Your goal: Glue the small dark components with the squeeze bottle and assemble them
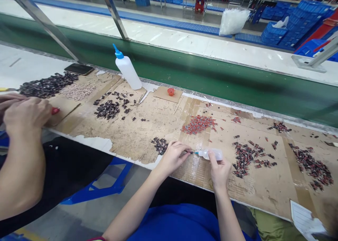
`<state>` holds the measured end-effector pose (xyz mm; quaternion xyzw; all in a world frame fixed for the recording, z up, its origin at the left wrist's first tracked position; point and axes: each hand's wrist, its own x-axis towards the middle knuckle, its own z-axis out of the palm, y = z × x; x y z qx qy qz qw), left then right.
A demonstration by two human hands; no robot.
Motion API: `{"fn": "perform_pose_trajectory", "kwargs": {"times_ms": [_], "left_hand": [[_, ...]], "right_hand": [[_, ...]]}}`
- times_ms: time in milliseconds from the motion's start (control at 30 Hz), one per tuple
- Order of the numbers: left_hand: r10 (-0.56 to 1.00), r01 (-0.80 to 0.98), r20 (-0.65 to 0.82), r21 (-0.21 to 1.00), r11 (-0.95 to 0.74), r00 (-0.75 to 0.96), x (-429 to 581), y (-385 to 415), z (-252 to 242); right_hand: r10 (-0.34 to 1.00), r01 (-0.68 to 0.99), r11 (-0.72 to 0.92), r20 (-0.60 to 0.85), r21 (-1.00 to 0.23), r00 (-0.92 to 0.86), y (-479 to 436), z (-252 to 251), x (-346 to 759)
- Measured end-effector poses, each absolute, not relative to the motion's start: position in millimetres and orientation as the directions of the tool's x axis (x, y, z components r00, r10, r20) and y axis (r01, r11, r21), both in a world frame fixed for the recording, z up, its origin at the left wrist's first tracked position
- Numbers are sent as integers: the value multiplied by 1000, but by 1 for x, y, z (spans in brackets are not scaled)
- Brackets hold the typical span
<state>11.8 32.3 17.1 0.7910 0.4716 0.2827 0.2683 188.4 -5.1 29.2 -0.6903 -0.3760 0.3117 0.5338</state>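
Note:
Between the fingertips of my left hand (174, 154) is a small black part (191, 152), too small to make out in detail. My right hand (219, 169) is wrapped round a small translucent squeeze bottle (215, 153) that lies nearly level. Its blue tip (196, 152) points left at the black part, very close to it; whether they touch I cannot tell. Beside my left hand is a pile of small black parts (160, 145). Beyond both hands lies a heap of red-and-grey pieces (198, 124). Right of my right hand are black-and-red parts (244, 157).
A co-worker's hands (25, 112) work at the left by black parts (49, 85) and a phone (79, 69). A tall white bottle (129, 73) and a red cap (171, 92) stand at the back of the cardboard (137, 139). Beyond runs a green conveyor (200, 77).

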Motion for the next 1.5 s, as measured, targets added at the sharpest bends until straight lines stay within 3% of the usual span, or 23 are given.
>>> {"fn": "perform_pose_trajectory", "kwargs": {"times_ms": [533,800,900,967,1067,1133,1200,1267,1400,1500], "left_hand": [[910,616,178,687,-387,373,13,31,22],[911,667,124,644,-375,393,12,30,22],[908,660,117,650,-375,402,10,30,21],[910,628,137,683,-372,391,7,30,19],[912,543,204,749,-379,356,3,31,17],[908,478,255,784,-396,333,2,31,18],[906,430,288,807,-404,310,1,30,21],[911,407,300,822,-398,284,2,29,24],[929,383,294,850,-362,226,4,26,28],[951,370,262,878,-305,163,6,24,28]], "right_hand": [[863,192,-143,-27,-971,504,-5,29,187],[818,82,-174,-98,-981,567,-6,26,207],[857,329,-274,-74,-904,511,-6,38,213],[874,593,-307,27,-744,486,-5,46,219],[891,855,-173,292,-489,347,8,55,228],[922,917,2,356,-398,152,24,59,233],[959,920,168,276,-354,-69,45,62,235],[970,917,235,143,-323,-198,66,65,235],[974,944,159,-107,-290,-198,94,66,231],[968,946,134,-167,-294,-189,99,66,229]]}}
